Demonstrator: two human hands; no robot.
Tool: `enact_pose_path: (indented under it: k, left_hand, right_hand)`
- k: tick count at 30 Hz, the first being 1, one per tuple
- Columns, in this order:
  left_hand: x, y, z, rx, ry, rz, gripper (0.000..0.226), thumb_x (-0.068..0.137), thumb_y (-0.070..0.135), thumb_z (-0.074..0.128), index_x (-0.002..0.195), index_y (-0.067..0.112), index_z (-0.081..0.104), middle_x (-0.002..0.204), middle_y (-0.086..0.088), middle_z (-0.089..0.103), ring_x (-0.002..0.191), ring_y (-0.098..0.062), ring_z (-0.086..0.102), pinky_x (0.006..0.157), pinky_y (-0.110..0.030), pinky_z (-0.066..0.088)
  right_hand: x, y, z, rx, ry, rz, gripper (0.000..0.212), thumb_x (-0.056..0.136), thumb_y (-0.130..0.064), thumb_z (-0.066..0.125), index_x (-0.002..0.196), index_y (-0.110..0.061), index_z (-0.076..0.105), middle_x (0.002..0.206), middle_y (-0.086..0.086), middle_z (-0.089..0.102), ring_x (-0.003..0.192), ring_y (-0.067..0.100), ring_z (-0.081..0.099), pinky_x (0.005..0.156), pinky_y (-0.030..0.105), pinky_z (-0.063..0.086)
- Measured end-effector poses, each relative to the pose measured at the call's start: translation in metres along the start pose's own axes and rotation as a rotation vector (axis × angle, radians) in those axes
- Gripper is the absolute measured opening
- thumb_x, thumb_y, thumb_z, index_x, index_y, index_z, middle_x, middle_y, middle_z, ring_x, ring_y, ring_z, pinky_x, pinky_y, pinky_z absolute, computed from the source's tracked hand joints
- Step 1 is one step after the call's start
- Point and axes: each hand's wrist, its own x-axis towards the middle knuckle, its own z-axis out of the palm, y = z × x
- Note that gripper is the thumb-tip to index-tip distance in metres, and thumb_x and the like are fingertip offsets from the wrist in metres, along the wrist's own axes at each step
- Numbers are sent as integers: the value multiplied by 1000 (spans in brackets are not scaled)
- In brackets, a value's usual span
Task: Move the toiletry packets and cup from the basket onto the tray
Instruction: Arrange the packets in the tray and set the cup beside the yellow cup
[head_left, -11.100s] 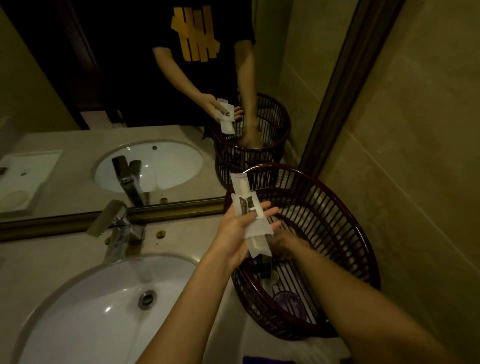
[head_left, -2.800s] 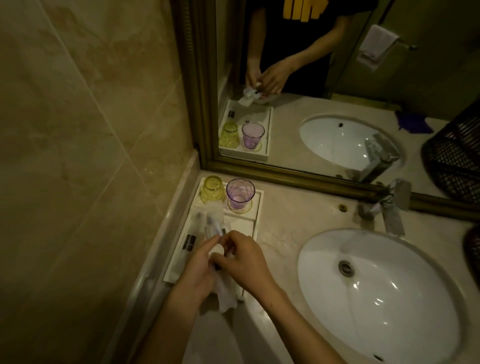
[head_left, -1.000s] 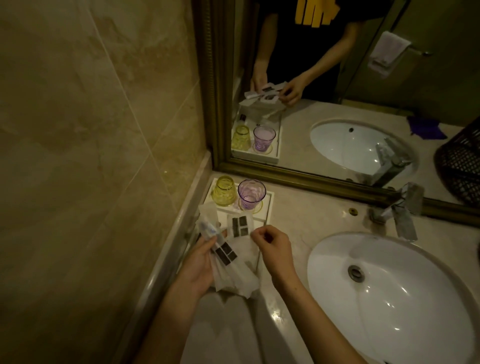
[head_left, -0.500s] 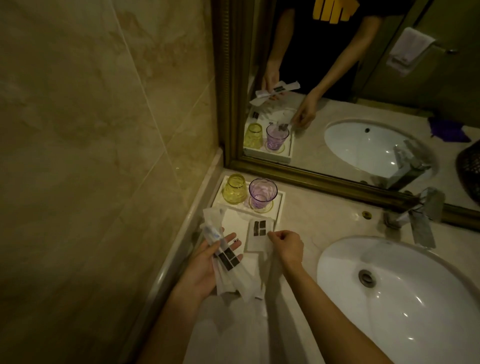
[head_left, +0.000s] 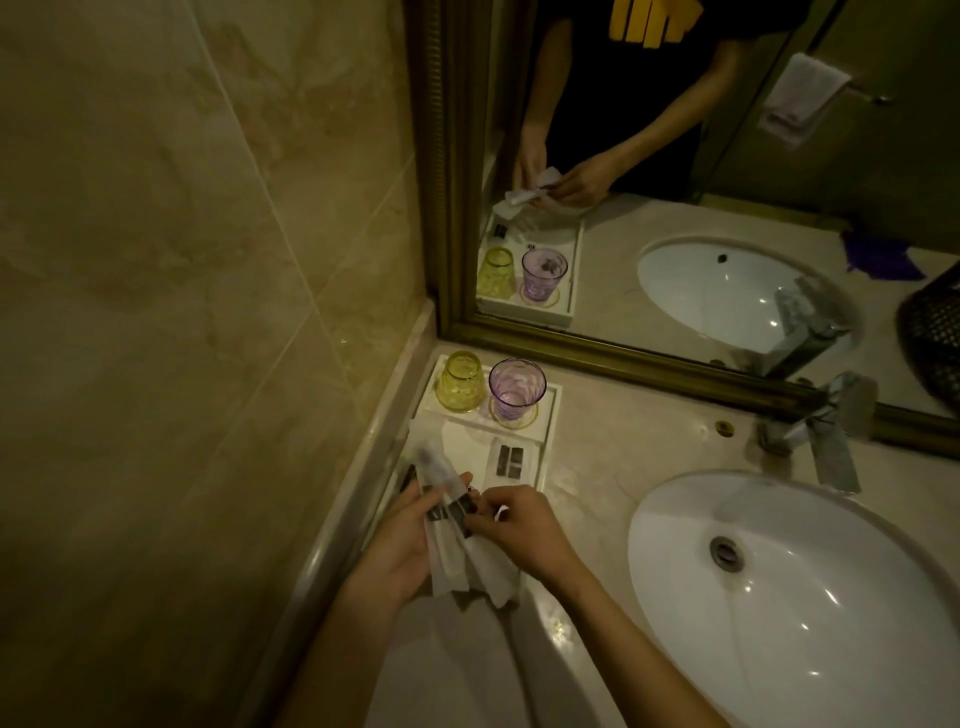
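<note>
A white tray (head_left: 551, 415) lies on the counter in the corner by the wall and the mirror. At its far end stand a yellow cup (head_left: 460, 382), upside down, and a purple cup (head_left: 516, 388), upright. One small white packet with dark labels (head_left: 511, 460) lies flat on the tray's right side. My left hand (head_left: 402, 540) holds a bundle of white toiletry packets (head_left: 457, 545) over the tray's near end. My right hand (head_left: 519, 525) pinches the same bundle from the right. The basket shows only as a dark reflection in the mirror (head_left: 932, 338).
A white oval sink (head_left: 810, 613) fills the counter to the right, with a chrome tap (head_left: 826, 431) behind it. The gold-framed mirror (head_left: 623, 358) runs along the back. The tiled wall (head_left: 208, 312) closes in the left side. A towel and a purple cloth appear in the reflection.
My right hand let go of the small labelled packet, which now lies on the tray. That hand came back to the bundle in my left hand and grips it.
</note>
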Motion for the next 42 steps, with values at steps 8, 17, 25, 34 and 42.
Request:
enact_pose_path:
  k: [8,17,25,34,42]
  left_hand:
    - [-14,6,-12,-6,64,89,30,102,5,45,128,12,58,116,-14,75,104,-31,73,79,-50,60]
    - [-35,13,-24,-88,-2,110,44,86,8,58,129,9,59,120,-18,73,108,-34,71,77,-51,62]
    - [-33,4,-3,69,-71,-28,35,101,8,49,134,11,58,127,-18,70,115,-32,68,79,-48,61]
    - [-28,-19,-2,644,216,79,23,95,1,59,115,10,66,110,-15,73,98,-31,72,75,-38,62]
    - [-21,-47,-42,1695,186,650,43,96,0,56,138,9,55,142,-10,56,134,-23,51,115,-35,38]
  right_hand:
    - [28,20,5,306,295,249,33,84,-18,79,54,-21,67,60,2,67,47,11,57,53,32,50]
    - [47,8,52,126,99,301,24,93,-19,70,76,-2,76,69,15,75,61,27,74,63,36,62]
    - [36,-10,3,424,72,220,32,95,-39,67,87,-9,76,81,12,75,47,10,53,42,26,42]
    - [71,10,-28,404,178,359,18,86,-3,73,69,-4,67,62,13,59,47,16,50,44,24,36]
    - [74,26,3,-164,301,293,18,89,-3,58,95,-2,74,97,18,75,90,34,72,73,38,57]
